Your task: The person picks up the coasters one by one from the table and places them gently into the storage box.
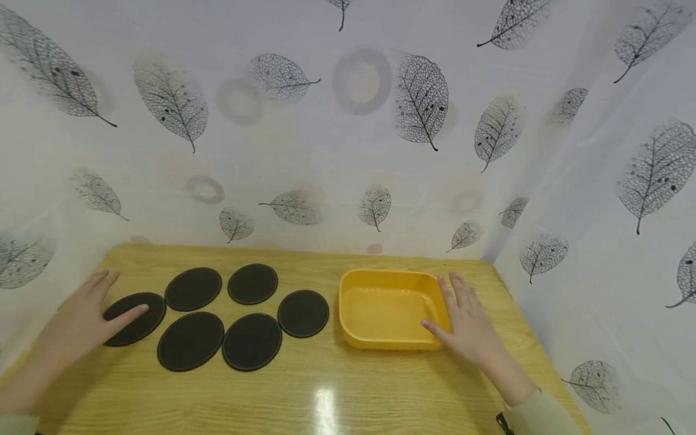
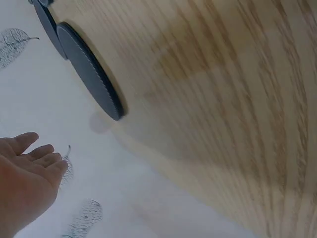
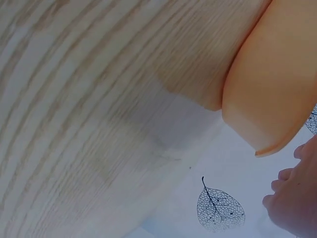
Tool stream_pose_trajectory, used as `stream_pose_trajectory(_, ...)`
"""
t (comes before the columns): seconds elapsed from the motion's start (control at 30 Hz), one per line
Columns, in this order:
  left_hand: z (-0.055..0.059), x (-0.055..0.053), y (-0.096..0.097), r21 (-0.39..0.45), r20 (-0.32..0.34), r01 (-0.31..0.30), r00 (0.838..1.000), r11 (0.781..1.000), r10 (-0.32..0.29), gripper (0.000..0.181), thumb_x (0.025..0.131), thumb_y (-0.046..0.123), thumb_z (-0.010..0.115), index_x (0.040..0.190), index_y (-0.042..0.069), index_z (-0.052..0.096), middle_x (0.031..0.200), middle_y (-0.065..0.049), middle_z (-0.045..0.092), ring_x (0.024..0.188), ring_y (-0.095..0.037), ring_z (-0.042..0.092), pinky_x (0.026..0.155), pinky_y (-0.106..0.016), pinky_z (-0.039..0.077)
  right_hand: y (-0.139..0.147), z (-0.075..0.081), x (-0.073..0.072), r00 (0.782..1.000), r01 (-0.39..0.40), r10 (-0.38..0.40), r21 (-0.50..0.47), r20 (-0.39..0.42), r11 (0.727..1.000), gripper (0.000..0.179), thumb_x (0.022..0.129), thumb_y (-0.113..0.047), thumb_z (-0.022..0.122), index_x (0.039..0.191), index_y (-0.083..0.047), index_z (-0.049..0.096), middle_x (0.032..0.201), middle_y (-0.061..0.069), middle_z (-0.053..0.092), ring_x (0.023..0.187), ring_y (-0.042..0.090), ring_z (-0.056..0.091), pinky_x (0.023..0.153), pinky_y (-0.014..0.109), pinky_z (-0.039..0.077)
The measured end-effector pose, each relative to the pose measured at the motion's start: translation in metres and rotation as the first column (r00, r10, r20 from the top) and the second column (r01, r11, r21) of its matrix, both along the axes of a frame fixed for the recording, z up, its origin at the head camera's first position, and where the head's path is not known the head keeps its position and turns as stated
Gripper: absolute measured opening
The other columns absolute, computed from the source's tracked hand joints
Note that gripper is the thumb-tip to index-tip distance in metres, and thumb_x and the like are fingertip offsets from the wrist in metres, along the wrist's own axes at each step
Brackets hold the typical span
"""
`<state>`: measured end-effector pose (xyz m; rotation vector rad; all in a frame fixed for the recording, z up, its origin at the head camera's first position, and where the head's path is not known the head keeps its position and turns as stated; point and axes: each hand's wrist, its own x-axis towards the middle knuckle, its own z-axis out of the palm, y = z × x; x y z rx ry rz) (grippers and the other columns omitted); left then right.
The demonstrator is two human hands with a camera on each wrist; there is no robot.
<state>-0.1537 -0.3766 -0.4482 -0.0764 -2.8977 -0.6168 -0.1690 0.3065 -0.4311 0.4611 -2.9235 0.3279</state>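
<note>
Several round black coasters with stitched edges lie flat on the wooden table, among them a leftmost coaster (image 1: pixel 142 329) and a rightmost coaster (image 1: pixel 303 313). My left hand (image 1: pixel 81 320) hovers over the leftmost coaster, fingers spread and thumb across it in the head view; the left wrist view shows that hand apart from the coaster (image 2: pixel 91 72), holding nothing. To the right sits a yellow rectangular plastic bin (image 1: pixel 388 311), with no contents showing. My right hand (image 1: pixel 470 323) is spread at the bin's right wall, its thumb overlapping the rim in the head view.
The light wood table (image 1: pixel 261 402) ends at a back edge against a white curtain (image 1: pixel 321 157) printed with grey leaves, which also hangs along both sides. Between the rightmost coaster and the bin is a narrow strip of bare wood.
</note>
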Motion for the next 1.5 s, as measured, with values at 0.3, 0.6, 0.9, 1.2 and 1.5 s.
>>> stream_pose_trajectory(0.3, -0.011, -0.006, -0.026, 0.026, 0.081, -0.004, 0.997, 1.000, 0.002, 0.115, 0.096, 0.051, 0.074, 0.160, -0.021, 0.010, 0.161, -0.050, 0.013, 0.144, -0.074, 0.015, 0.107, -0.086, 0.023, -0.002, -0.011, -0.011, 0.998, -0.063, 0.063, 0.013, 0.015, 0.998, 0.103, 0.100, -0.057, 0.063, 0.165, 0.011, 0.019, 0.174, 0.030, 0.014, 0.161, 0.051, 0.019, 0.130, 0.064, 0.019)
stream_pose_trajectory(0.6, -0.026, -0.010, -0.043, 0.064, 0.192, 0.072, 0.978, 0.995, -0.083, 0.131, 0.086, 0.043, 0.087, 0.157, -0.026, 0.001, 0.156, -0.056, 0.008, 0.143, -0.076, 0.011, 0.115, -0.084, 0.015, -0.005, -0.013, -0.015, 0.995, -0.062, 0.060, 0.018, 0.083, 0.998, 0.104, 0.101, -0.058, 0.060, 0.165, 0.011, 0.015, 0.176, 0.027, 0.007, 0.163, 0.048, 0.014, 0.132, 0.062, 0.017)
stream_pose_trajectory(0.9, -0.044, -0.014, -0.049, 0.037, 0.196, 0.138, 0.970, 0.990, -0.142, 0.125, 0.080, 0.036, 0.090, 0.153, -0.030, 0.014, 0.150, -0.059, 0.021, 0.136, -0.077, 0.024, 0.111, -0.085, 0.022, -0.007, -0.015, -0.016, 0.993, -0.062, 0.059, 0.018, 0.107, 0.998, 0.104, 0.102, -0.059, 0.059, 0.162, 0.016, 0.017, 0.174, 0.031, 0.006, 0.162, 0.050, 0.012, 0.131, 0.065, 0.017)
stream_pose_trajectory(1.2, -0.041, -0.016, -0.046, -0.005, 0.188, 0.159, 0.970, 0.987, -0.155, 0.121, 0.079, 0.038, 0.090, 0.152, -0.029, 0.020, 0.147, -0.057, 0.030, 0.131, -0.075, 0.032, 0.103, -0.084, 0.033, -0.007, -0.013, -0.015, 0.992, -0.053, 0.050, 0.027, 0.115, 0.998, 0.103, 0.103, -0.058, 0.058, 0.162, 0.016, 0.019, 0.174, 0.033, 0.008, 0.162, 0.051, 0.012, 0.130, 0.065, 0.018)
stream_pose_trajectory(1.5, -0.035, -0.016, -0.038, -0.065, 0.127, 0.176, 0.978, 0.982, -0.167, 0.114, 0.073, 0.030, 0.091, 0.149, -0.028, 0.030, 0.141, -0.054, 0.039, 0.125, -0.070, 0.042, 0.099, -0.083, 0.040, -0.008, -0.013, -0.015, 0.994, -0.059, 0.056, 0.035, 0.092, 0.998, 0.099, 0.103, -0.055, 0.058, 0.160, 0.017, 0.022, 0.173, 0.033, 0.010, 0.161, 0.051, 0.015, 0.130, 0.065, 0.020)
